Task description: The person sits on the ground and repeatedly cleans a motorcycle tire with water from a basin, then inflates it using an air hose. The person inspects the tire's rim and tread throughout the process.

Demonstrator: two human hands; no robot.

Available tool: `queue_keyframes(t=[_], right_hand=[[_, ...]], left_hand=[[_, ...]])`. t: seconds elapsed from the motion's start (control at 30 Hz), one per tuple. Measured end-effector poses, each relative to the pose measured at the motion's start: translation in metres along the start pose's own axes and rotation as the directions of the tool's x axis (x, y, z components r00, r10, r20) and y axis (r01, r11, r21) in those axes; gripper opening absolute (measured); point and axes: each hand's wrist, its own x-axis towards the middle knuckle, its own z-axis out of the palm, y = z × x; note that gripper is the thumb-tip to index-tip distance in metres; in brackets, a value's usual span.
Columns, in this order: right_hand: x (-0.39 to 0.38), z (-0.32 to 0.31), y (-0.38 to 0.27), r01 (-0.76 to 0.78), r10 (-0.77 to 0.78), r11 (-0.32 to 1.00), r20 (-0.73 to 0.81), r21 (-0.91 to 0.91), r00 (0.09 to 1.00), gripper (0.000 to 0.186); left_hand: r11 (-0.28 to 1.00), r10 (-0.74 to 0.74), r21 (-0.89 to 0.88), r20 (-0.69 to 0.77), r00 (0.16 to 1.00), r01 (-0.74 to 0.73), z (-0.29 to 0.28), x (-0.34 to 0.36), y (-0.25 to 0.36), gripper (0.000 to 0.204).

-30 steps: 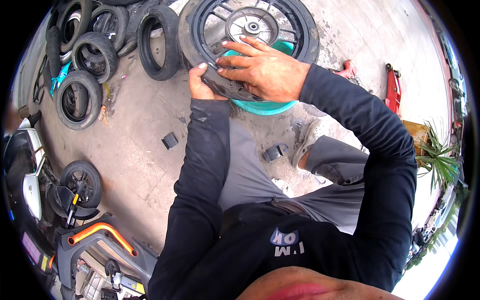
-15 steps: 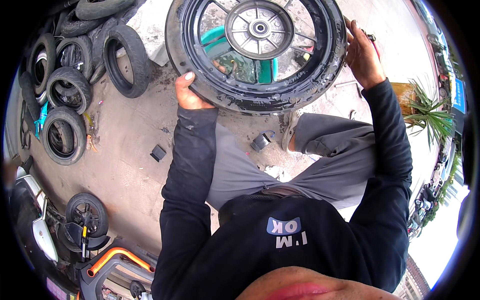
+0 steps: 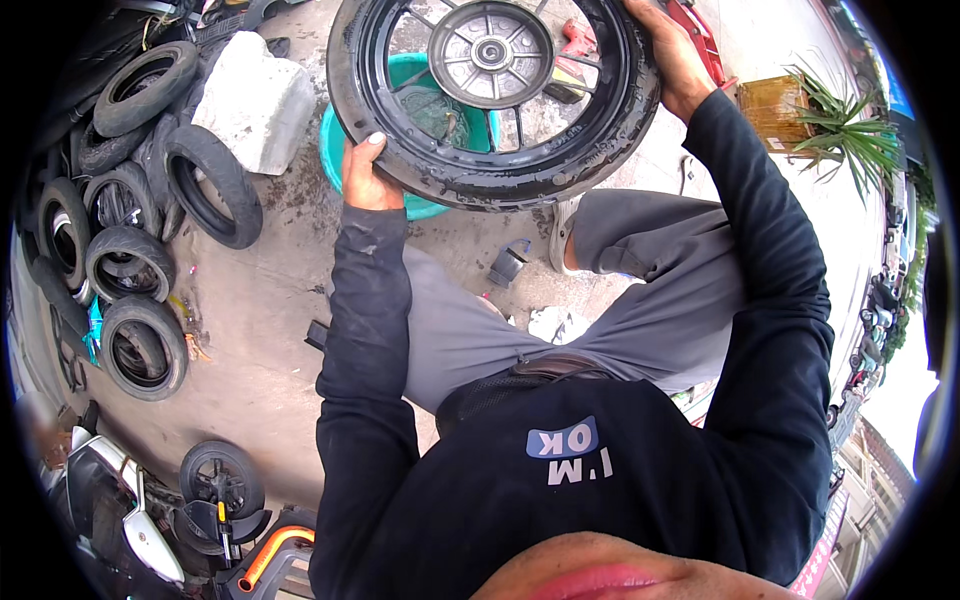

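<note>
Wheel (image 3: 491, 55) sits between left hand (image 3: 368, 178) and right hand (image 3: 676, 66); both grip it.

The tire (image 3: 480, 192) is glossy rubber, the hub (image 3: 490, 53) dull metal, the basin (image 3: 332, 150) smooth plastic, the white block (image 3: 255, 100) rough.

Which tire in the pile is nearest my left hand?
The rightmost tire, beside the white block; the other piled tires lie farther from your left hand.

- Bright, diffuse daylight; soft shadows
- Wet glints on tire (image 3: 490, 189) between left hand (image 3: 370, 180) and right hand (image 3: 672, 60)
- Sky (image 3: 905, 402) blown out, lower right of right hand
- Edges bent, blacked out (bluish fringe)
</note>
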Motion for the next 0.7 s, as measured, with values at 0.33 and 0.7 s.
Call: queue_keyframes(t=[0.33,0.7], right_hand=[[0.004,-0.020,0.002,-0.043,0.043,0.999,-0.003,-0.026,0.999,0.036],[0.002,-0.049,0.010,-0.026,0.027,0.999,-0.022,0.034,0.999,0.032]], left_hand=[[0.953,-0.059,0.301,0.151,0.987,0.011,-0.002,0.005,-0.011,0.064],[0.977,-0.190,0.135,0.190,0.963,0.166,0.003,0.004,-0.017,0.059]])
